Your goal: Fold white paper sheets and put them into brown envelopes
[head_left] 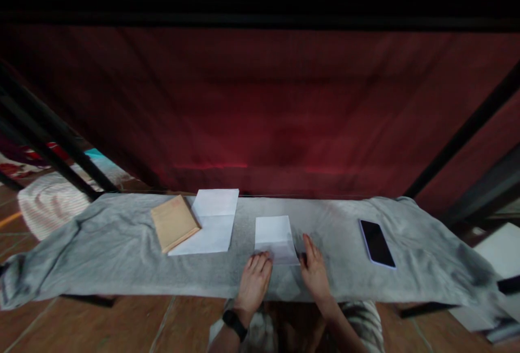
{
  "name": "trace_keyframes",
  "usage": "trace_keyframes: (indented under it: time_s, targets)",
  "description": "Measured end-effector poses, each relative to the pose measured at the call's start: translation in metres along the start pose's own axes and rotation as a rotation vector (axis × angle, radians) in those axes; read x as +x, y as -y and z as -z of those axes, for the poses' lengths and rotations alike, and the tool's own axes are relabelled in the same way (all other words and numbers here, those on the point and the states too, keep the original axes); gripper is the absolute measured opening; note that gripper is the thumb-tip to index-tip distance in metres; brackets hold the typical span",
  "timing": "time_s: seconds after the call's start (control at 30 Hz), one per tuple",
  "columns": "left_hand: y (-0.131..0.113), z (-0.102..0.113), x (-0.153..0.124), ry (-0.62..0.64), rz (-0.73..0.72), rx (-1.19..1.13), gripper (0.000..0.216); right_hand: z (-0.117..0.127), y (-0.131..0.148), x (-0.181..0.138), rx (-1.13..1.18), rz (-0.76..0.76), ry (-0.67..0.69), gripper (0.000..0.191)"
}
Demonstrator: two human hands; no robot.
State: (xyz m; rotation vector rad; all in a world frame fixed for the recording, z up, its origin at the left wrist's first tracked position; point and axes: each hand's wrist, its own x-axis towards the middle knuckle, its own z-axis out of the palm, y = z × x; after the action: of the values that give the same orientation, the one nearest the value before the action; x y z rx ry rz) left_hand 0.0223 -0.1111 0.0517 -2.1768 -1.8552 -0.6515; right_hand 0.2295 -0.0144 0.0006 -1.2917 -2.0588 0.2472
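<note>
A small white sheet of paper [273, 229] with a crosswise fold lies in front of me on the grey cloth. Its near part looks slightly raised and shaded. My left hand [255, 281], a dark band on its wrist, has its fingers curled together at the near left corner, closed on the paper; its thumb is hidden. At the near right corner is my right hand [315, 273], fingers stretched forward beside the sheet. The right thumb is at or against that corner, and the hand is open.
Grey cloth [337, 288] covers the narrow bench. On the left, a brown envelope-like packet [174, 223] overlaps a larger creased white sheet [217, 223]. A phone [377, 242] lies on the right. Behind hangs a red curtain [276, 120] between dark metal bars.
</note>
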Motion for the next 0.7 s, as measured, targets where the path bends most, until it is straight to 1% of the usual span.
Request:
trace_keyframes:
  time_s: [0.07,0.17,0.27,0.37,0.43,0.47,0.6,0.63,0.7]
  targets:
    - [0.0,-0.004,-0.004,0.019,0.003,-0.031,0.028,0.006,0.003,-0.002,-0.004,0.071,0.088,0.065]
    - [0.004,-0.002,-0.007,0.021,0.052,-0.092,0.028,0.015,0.008,-0.008,-0.001,0.191,0.222,0.061]
    - [0.008,0.001,-0.012,0.021,0.103,-0.162,0.027,0.022,0.011,-0.013,0.048,0.251,0.284,0.055]
    - [0.011,0.002,-0.019,0.062,0.061,-0.265,0.025,0.025,0.01,-0.016,0.148,0.249,0.297,0.049]
    - [0.015,0.002,-0.023,0.078,0.068,-0.328,0.022,0.025,0.009,-0.017,0.208,0.219,0.286,0.046]
    - [0.018,0.001,-0.025,0.074,0.1,-0.354,0.023,0.024,0.008,-0.018,0.23,0.202,0.276,0.045]
    - [0.035,0.0,-0.023,0.027,0.28,-0.468,0.041,0.022,0.006,-0.019,0.278,0.173,0.256,0.043]
    - [0.04,0.0,-0.021,0.031,0.295,-0.5,0.041,0.022,0.006,-0.02,0.285,0.168,0.254,0.043]
    - [0.047,0.0,-0.017,0.063,0.279,-0.552,0.036,0.021,0.005,-0.02,0.297,0.15,0.255,0.043]
